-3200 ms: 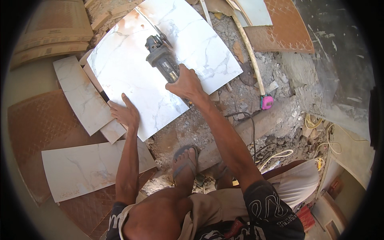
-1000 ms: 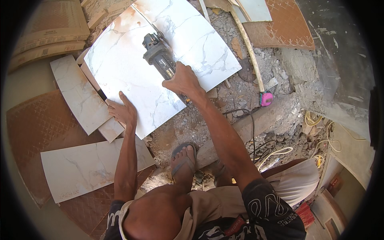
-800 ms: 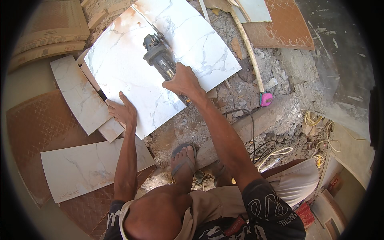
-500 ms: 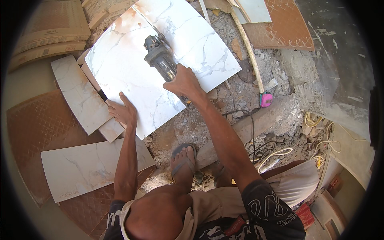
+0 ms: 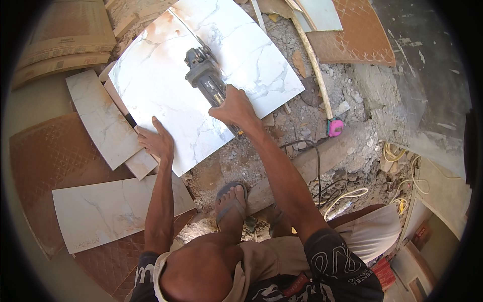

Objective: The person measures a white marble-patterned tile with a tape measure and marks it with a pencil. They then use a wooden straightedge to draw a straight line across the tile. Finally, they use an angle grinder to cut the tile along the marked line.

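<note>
A large white marble-patterned tile (image 5: 156,75) lies in front of me, with brownish dust near its far edge. My right hand (image 5: 237,108) is wrapped around the body of a dark angle grinder (image 5: 207,80), whose disc side rests at a narrow straight cut (image 5: 184,24) running in from the far edge. The disc itself is mostly hidden by the tool. On the tile's left edge my left hand (image 5: 158,141) lies flat, fingers spread, holding nothing.
Cut tile strips (image 5: 103,118) and a longer tile piece (image 5: 115,211) lie at left, beside stacked cardboard boxes (image 5: 65,40). A pink tape measure (image 5: 334,127), a wooden stick (image 5: 315,65), a loose disc (image 5: 311,90) and a black cable (image 5: 318,166) lie on rubble at right.
The angle grinder has moved slightly toward me along the tile with my right hand. My left hand keeps its place on the tile's edge.
</note>
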{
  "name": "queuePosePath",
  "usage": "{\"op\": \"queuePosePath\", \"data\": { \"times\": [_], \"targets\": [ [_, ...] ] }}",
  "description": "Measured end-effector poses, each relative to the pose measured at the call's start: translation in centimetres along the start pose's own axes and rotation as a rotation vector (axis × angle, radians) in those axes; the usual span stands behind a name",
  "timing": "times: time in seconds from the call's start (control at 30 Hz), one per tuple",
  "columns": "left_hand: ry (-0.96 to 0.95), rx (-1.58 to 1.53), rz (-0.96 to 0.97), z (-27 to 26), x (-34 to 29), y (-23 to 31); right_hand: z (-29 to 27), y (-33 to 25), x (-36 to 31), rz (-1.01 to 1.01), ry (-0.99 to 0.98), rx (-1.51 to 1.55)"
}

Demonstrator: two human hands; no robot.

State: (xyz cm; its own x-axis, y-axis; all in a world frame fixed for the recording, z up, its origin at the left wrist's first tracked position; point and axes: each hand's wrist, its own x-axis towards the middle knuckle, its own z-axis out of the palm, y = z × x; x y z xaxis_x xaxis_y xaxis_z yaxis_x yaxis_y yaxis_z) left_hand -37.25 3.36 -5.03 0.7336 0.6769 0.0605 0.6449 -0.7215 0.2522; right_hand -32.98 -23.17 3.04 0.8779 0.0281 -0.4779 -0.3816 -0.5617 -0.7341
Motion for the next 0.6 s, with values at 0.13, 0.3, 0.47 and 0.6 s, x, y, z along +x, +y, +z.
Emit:
{"op": "queuePosePath", "data": {
  "times": [0.13, 0.3, 0.47, 0.6],
  "targets": [
    [0.011, 0.007, -0.003, 0.2, 0.1, -0.1, -0.2, -0.1, -0.2, 0.016, -0.013, -0.003],
    [0.013, 0.004, -0.001, 0.3, 0.2, -0.2, -0.8, -0.6, -1.0, 0.077, -0.061, 0.017],
    [0.011, -0.003, -0.003, 0.2, 0.1, -0.1, -0.6, 0.0, -1.2, 0.039, -0.028, 0.017],
    [0.027, 0.006, 0.010, 0.1, 0.1, 0.0, -0.3, 0.5, -1.3, 0.030, -0.007, -0.006]
  ]
}}
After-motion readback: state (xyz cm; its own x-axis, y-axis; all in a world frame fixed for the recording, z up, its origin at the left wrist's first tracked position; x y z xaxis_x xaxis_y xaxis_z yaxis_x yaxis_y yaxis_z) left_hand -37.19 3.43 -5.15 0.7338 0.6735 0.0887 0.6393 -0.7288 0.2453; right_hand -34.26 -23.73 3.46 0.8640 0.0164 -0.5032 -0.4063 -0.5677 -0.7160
